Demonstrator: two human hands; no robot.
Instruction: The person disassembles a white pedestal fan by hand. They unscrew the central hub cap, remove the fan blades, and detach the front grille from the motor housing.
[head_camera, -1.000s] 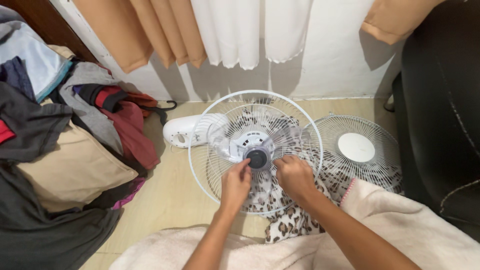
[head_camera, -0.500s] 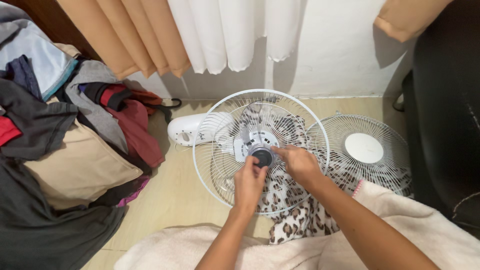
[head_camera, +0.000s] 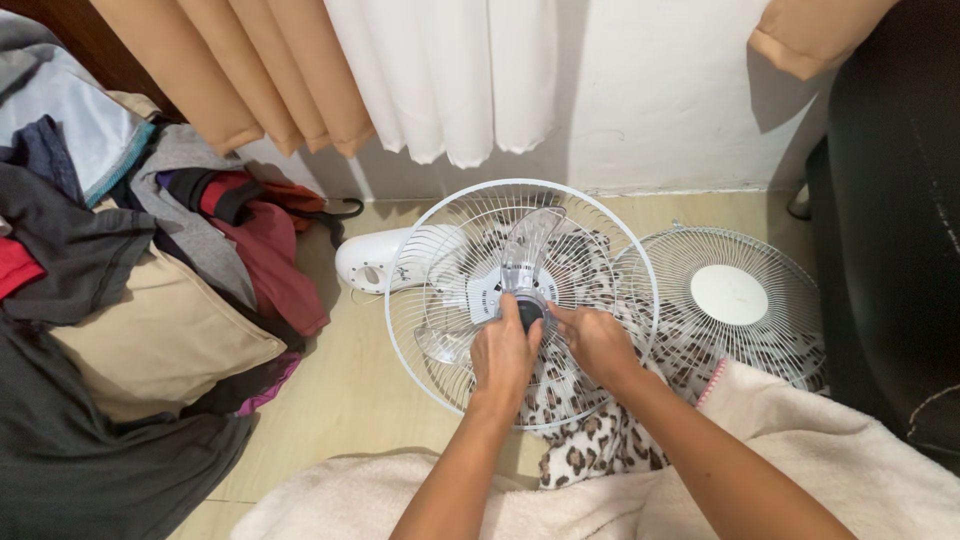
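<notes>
Floor by the curtains: both hands, left hand (head_camera: 505, 352) & right hand (head_camera: 596, 342), pinched together on the dark hub cap (head_camera: 530, 311) w/ the clear fan blade (head_camera: 528, 245) steadied inside the rear grille (head_camera: 430, 250).

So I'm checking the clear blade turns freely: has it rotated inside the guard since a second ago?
Yes. The clear blade now points toward the wall, within the unmoved rear guard.

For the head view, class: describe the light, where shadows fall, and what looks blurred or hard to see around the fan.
Head view: soft, even indoor light with no harsh glare; curtains throw grey shadows on the white wall; the clear fan blade is see-through and faint against the rear grille; left hand and right hand look sharp, covering most of the dark hub cap; the black chair is dim.
</notes>
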